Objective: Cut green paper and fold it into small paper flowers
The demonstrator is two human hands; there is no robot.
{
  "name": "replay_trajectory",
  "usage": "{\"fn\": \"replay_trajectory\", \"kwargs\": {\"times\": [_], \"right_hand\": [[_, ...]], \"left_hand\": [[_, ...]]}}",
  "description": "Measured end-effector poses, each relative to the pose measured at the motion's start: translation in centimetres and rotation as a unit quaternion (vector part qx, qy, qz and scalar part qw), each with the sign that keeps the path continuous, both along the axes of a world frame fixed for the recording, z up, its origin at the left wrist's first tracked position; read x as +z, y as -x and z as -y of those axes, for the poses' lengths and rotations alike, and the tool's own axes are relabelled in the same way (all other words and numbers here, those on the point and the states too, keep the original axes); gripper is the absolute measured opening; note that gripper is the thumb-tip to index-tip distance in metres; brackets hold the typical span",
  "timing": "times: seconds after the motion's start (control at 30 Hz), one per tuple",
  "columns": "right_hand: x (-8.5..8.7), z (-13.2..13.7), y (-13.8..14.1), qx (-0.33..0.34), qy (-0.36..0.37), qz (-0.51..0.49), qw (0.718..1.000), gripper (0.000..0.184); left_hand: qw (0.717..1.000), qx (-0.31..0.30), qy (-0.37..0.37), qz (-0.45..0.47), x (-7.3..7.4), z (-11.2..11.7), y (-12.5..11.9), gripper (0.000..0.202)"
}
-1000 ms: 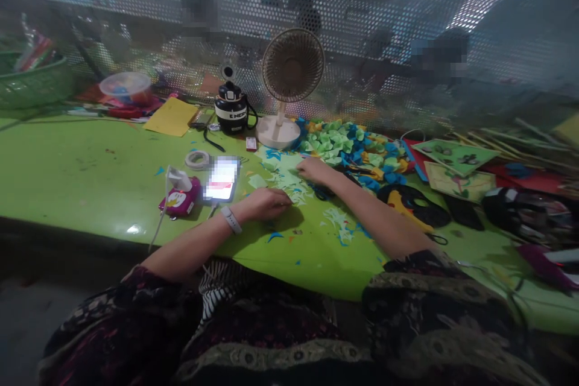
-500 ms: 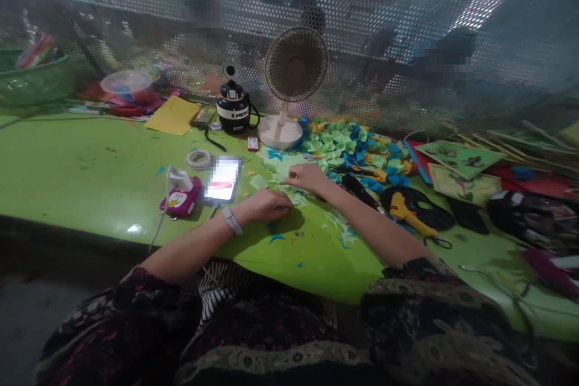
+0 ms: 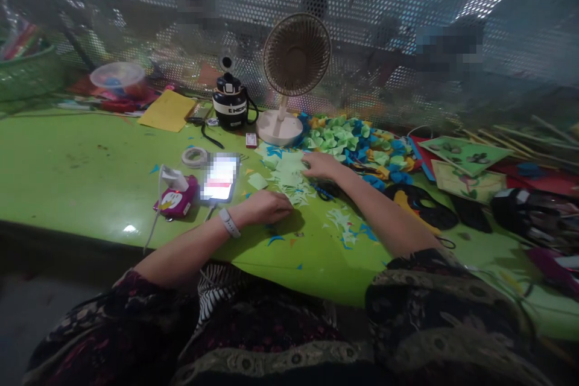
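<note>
My left hand (image 3: 272,207) rests on the green table beside cut scraps, its fingers curled in. What lies inside them, if anything, is hidden. Over the right edge of some pale green paper pieces (image 3: 289,164) is my right hand (image 3: 322,166), back upward and fingers bent; their tips are too blurred to show a held thing. Behind it spreads a heap of green, blue and yellow paper flowers (image 3: 341,136). Thin pale green offcuts (image 3: 296,193) lie between both hands. Below the right wrist sits a dark looped item (image 3: 324,193), possibly scissors.
Left of my hands are a lit phone (image 3: 220,178), a tape roll (image 3: 194,157) and a purple charger block (image 3: 176,198). A fan (image 3: 279,128) and a black bottle (image 3: 230,110) stand behind. On the right lie a yellow-handled tool (image 3: 409,208) and painted cards (image 3: 468,180).
My right hand has moved right and slightly up, away from the left hand, uncovering more pale green paper. My left hand stays nearly in place. The view has shifted slightly.
</note>
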State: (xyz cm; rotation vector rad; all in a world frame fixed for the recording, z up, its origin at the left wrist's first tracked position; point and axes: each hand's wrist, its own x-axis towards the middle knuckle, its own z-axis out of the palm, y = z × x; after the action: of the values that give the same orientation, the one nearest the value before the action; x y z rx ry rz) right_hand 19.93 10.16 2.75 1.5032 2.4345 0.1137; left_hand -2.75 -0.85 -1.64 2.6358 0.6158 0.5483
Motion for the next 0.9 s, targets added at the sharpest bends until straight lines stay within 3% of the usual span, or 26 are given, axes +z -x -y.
{"fn": "replay_trajectory", "kwargs": {"times": [0.2,0.63,0.9], "right_hand": [[-0.6,-0.4,1.4,0.019,-0.013,0.034,0.999,0.035],[-0.7,-0.3,0.8,0.036,-0.01,0.032,0.999,0.036],[-1.6,-0.3,0.8,-0.005,-0.041,-0.017,0.999,0.044]], "left_hand": [[1.0,0.001,-0.001,0.014,-0.1,0.0,0.0,0.025],[1.0,0.009,0.0,0.012,-0.5,-0.3,0.0,0.027],[1.0,0.004,-0.002,0.019,-0.7,-0.4,0.0,0.028]]}}
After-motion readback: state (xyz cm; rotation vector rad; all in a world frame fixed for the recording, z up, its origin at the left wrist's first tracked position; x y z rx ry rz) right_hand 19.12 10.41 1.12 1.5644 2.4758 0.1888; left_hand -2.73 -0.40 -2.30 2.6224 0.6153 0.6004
